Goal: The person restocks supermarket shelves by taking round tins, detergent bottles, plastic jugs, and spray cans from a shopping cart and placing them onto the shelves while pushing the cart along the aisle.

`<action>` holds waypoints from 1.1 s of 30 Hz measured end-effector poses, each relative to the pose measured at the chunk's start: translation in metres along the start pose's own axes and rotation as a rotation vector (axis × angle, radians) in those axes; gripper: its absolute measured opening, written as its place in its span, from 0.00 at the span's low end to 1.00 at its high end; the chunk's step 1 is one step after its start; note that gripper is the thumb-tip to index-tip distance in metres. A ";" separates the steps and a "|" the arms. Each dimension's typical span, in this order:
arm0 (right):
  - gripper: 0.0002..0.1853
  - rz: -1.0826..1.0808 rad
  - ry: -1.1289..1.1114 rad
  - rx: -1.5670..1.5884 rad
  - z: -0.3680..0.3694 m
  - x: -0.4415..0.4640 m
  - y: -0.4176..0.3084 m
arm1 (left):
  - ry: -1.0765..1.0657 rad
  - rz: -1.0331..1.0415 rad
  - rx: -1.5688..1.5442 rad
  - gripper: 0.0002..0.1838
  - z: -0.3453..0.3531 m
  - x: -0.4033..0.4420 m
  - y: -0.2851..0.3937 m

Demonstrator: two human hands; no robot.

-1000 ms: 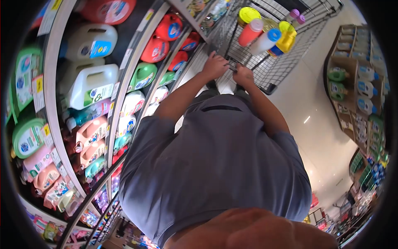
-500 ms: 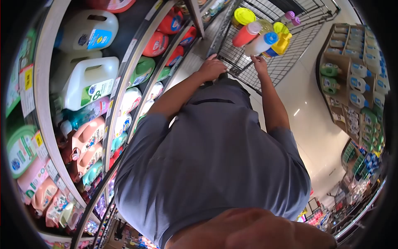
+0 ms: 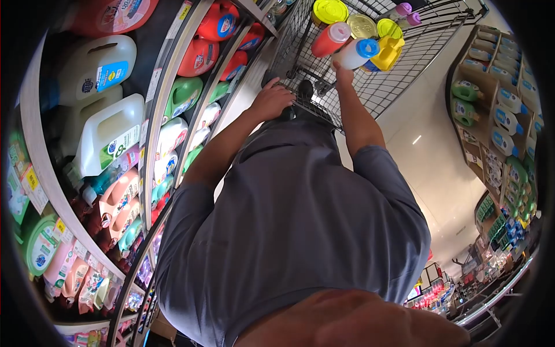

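A wire shopping cart (image 3: 399, 81) stands in front of me at the top of the view. My right hand (image 3: 344, 75) appears closed on its near end; the exact part gripped is hidden. Just beyond that hand lies a white bottle with a blue cap (image 3: 354, 55). Beside it in the cart are a red bottle with a pale cap (image 3: 329, 41), a yellow-lidded tub (image 3: 330, 11), a gold-lidded container (image 3: 362, 26) and a yellow container (image 3: 387, 53). My left hand (image 3: 272, 101) holds nothing, fingers apart, between the cart's left side and the shelves.
Shelves of detergent jugs (image 3: 113, 130) run close along my left, with red jugs (image 3: 198, 56) and green ones farther in. On the right, past the pale floor (image 3: 428, 156), stands a display of bottles (image 3: 502, 98). A dark shoe (image 3: 305, 89) shows below the cart.
My left hand has moved left, away from the cart's near end. The right hand and the cart with its contents have shifted slightly up and left in view.
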State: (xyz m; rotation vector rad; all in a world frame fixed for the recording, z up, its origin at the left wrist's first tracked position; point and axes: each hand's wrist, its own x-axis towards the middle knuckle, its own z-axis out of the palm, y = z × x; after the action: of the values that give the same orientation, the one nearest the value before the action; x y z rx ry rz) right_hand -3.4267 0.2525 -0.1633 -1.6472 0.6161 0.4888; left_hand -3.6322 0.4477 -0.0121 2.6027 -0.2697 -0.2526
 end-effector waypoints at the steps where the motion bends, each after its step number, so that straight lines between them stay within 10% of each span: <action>1: 0.28 -0.034 -0.004 -0.031 0.000 0.004 0.004 | 0.021 -0.003 -0.013 0.12 0.000 0.001 0.000; 14: 0.17 -0.044 -0.024 0.402 -0.017 0.013 -0.008 | -0.063 -0.039 -0.045 0.11 -0.010 0.010 0.006; 21: 0.04 -0.244 -0.288 -0.033 -0.114 -0.036 -0.047 | -0.074 -0.076 -0.089 0.13 -0.010 0.010 0.005; 33: 0.32 -0.519 -0.721 0.006 -0.120 -0.238 -0.214 | 0.447 0.199 -0.559 0.51 -0.183 0.035 0.052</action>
State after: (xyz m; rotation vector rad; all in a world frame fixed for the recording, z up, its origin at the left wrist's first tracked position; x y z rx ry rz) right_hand -3.4755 0.1869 0.1688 -1.4167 -0.3361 0.6370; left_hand -3.5640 0.4806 0.1658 1.9916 -0.2503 0.2867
